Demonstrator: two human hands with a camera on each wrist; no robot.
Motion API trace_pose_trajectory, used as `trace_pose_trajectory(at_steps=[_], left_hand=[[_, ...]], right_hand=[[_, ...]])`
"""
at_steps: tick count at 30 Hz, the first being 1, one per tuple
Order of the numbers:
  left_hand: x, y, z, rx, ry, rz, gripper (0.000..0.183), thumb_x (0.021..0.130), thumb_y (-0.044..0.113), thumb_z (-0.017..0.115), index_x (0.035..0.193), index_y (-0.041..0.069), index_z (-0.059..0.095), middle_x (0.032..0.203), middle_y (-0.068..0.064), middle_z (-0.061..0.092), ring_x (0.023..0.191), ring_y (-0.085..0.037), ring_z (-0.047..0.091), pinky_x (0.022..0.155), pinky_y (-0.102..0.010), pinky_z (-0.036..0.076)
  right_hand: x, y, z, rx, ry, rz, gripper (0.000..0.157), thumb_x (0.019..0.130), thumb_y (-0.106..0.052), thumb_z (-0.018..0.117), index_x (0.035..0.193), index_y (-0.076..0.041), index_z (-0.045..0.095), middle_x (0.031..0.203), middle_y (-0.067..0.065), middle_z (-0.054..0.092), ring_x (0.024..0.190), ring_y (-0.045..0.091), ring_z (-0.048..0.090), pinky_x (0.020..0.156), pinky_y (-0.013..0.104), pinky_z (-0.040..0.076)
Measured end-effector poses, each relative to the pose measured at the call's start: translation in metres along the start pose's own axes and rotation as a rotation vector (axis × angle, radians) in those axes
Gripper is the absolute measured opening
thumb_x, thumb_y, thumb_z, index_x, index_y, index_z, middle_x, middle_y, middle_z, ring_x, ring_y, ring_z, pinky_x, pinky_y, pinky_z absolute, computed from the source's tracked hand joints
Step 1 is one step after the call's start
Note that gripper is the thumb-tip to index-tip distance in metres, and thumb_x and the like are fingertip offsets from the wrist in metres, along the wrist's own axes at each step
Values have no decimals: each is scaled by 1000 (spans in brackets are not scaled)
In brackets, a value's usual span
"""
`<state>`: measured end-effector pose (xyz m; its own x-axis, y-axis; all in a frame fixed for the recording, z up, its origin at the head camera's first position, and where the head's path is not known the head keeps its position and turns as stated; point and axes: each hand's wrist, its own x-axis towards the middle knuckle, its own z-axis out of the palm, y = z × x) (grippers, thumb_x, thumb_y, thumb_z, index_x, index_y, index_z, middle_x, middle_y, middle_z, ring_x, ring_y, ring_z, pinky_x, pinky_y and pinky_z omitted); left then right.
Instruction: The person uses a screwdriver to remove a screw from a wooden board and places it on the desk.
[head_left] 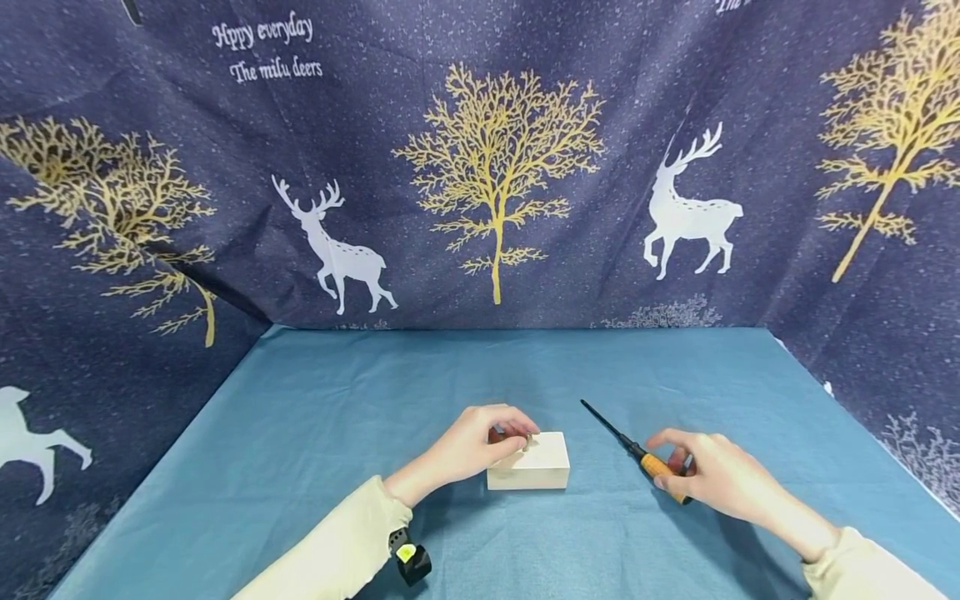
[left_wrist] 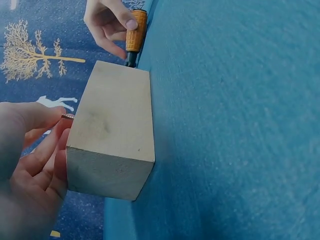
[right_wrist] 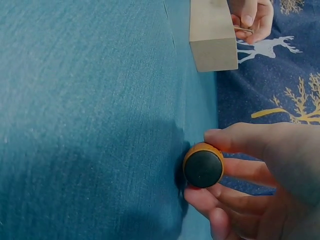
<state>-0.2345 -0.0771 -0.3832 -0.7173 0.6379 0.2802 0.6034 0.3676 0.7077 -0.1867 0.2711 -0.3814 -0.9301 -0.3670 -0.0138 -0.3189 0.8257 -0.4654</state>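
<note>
A pale wooden block [head_left: 528, 477] lies on the blue cloth in front of me. Over its top, my left hand [head_left: 483, 437] pinches a small, thin screw [right_wrist: 243, 29] between thumb and fingers; the fingertips hide part of it. To the right of the block, my right hand [head_left: 712, 471] grips the orange handle of a screwdriver [head_left: 654, 467] with thumb and fingers. Its dark shaft points away and to the left, low over the cloth. In the right wrist view the handle's round black end faces the camera, with fingers on both sides.
A blue cloth [head_left: 330, 400] covers the table. Behind it hangs a dark blue curtain [head_left: 450, 250] printed with deer and golden trees. A black device with a yellow mark [head_left: 410, 557] is strapped at the left wrist.
</note>
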Motion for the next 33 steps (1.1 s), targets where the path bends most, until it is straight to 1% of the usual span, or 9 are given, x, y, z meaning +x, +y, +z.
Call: trace_pose_trajectory(at_steps=[4,8,13,19,23,26,30,33], left_hand=[[0,0,1,-9,-5,-11,17,95,12,64,109,16,73,101,-1,74,86,-4,62,65,-15,50],[0,-1,2,-5,2,-14,15,95,12,65,107,17,73,99,0,75,85,-3,62,65,-15,50],[1,-3,3,-9,7,-25,11,96,14,64,103,18,72,96,1,74,84,-2,62,66,-15,51],[1,-3,3,-22,5,-59,8,97,14,63,100,19,69,94,3,73,84,-1,61,68,-15,50],[1,-4,3,-30,8,-89,7,97,16,64,100,20,68,93,4,73,84,-1,61,69,-16,50],[1,-4,4,-33,14,-99,9,96,16,64,103,19,69,94,4,73,84,-1,61,70,-16,51],[2,-4,5,-31,15,-98,14,96,16,65,107,18,72,96,4,74,87,-2,63,73,-16,52],[2,-3,5,-29,16,-98,13,96,17,65,105,18,73,96,3,74,85,-3,62,72,-16,51]], right_hand=[[0,0,1,-6,-1,-29,43,86,-34,76,122,-16,64,76,-12,63,62,-5,54,52,19,44],[0,0,1,4,-4,-37,43,86,-33,75,123,-15,64,76,-11,62,61,-5,54,51,19,43],[0,-1,1,16,-19,-34,43,86,-33,75,124,-15,64,76,-11,61,62,-5,53,51,20,43],[-1,-1,1,14,-23,-30,43,87,-33,75,124,-15,63,77,-10,61,62,-5,53,51,20,43],[0,0,1,16,-29,-33,43,87,-33,74,124,-15,63,77,-10,61,62,-4,53,51,20,42],[0,1,2,14,-29,-39,43,87,-34,74,124,-15,63,78,-11,61,62,-5,53,51,20,43],[0,1,1,13,-30,-41,43,87,-34,74,124,-15,63,78,-10,61,62,-5,52,51,20,42],[0,0,1,16,-34,-37,44,87,-34,74,124,-15,63,78,-10,61,62,-4,52,51,20,42]])
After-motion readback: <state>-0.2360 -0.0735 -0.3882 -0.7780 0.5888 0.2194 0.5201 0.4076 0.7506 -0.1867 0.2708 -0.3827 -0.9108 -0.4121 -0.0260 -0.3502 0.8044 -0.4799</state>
